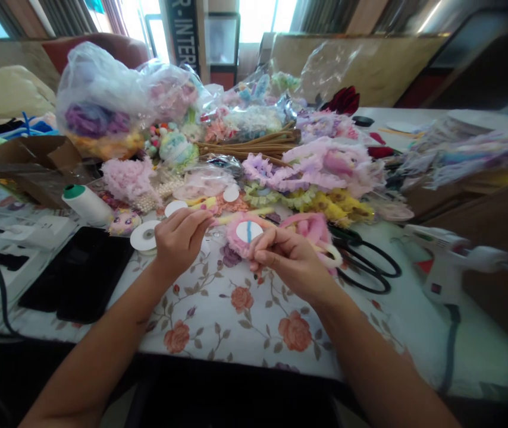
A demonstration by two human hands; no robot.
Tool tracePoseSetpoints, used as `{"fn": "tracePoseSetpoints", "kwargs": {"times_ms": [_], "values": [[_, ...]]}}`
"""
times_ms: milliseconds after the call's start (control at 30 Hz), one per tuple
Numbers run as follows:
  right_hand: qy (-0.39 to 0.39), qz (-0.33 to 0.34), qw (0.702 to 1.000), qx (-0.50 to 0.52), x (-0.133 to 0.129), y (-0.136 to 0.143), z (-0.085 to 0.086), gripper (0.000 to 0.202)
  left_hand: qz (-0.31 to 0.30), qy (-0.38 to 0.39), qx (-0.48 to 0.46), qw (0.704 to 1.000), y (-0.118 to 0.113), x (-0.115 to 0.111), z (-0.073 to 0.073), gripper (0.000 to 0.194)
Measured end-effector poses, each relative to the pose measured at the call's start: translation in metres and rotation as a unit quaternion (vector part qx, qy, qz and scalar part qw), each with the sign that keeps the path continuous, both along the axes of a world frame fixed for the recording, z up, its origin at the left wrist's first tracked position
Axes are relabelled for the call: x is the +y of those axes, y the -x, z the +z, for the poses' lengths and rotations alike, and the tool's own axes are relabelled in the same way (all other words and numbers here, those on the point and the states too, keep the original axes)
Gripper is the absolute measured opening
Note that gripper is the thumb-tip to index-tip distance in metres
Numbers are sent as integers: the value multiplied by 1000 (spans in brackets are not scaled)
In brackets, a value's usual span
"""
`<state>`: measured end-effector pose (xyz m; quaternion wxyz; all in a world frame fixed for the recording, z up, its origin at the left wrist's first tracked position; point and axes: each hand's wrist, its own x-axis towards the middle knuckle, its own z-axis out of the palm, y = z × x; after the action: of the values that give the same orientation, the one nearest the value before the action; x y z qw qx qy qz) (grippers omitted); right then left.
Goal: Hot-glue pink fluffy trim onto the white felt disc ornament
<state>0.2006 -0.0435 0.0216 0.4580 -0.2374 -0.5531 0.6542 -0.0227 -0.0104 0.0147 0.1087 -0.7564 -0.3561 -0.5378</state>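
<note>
My left hand [180,238] is closed in a pinch above the tablecloth, its fingertips close to a thin yellow and pink fuzzy stem [220,219]. Whatever the pinch holds, if anything, is too small to make out. To its right, the fingers of my right hand [287,258] are curled and pinched at the lower edge of a round pink fluffy piece [236,238]. A white disc [248,232] with a blue stripe sits on that piece, partly covered by my fingers. A pink fuzzy loop [310,226] lies behind my right hand, beside black-handled scissors [370,267].
A white ribbon roll [144,236], a thread cone [87,204] and a black phone [80,273] are on the left. Bagged fluffy trims [115,101] and brown stems [254,145] are heaped behind. A glue gun [444,267] stands on the right.
</note>
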Motion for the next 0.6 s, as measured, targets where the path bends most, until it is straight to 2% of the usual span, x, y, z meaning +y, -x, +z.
{"fn": "tracePoseSetpoints", "kwargs": {"times_ms": [67, 133, 200, 267, 300, 333, 467, 600], "values": [[13, -19, 999, 23, 0, -1, 1, 8, -19, 107, -62, 992, -3, 0, 0, 11], [17, -1, 1000, 24, 0, -5, 6, 9, -77, 255, -148, 952, -6, 1, 0, 15], [-8, 130, 991, -33, -1, -10, 13, 12, -149, 385, -227, 882, -10, 2, -1, 18], [-49, 292, 946, -130, -2, -14, 19, 26, -200, 456, -278, 822, -13, 3, -3, 20], [-58, 324, 929, -169, -3, -15, 20, 29, -215, 475, -289, 803, -14, 2, -4, 21], [-54, 312, 929, -193, -3, -16, 19, 28, -227, 487, -296, 790, -16, 2, -5, 21], [20, 92, 984, -154, 0, -11, 8, 16, -253, 509, -285, 772, -20, -4, -4, 20], [34, -20, 993, -108, 4, -4, 0, 17, -273, 523, -260, 765, -23, -10, -2, 18]]}}
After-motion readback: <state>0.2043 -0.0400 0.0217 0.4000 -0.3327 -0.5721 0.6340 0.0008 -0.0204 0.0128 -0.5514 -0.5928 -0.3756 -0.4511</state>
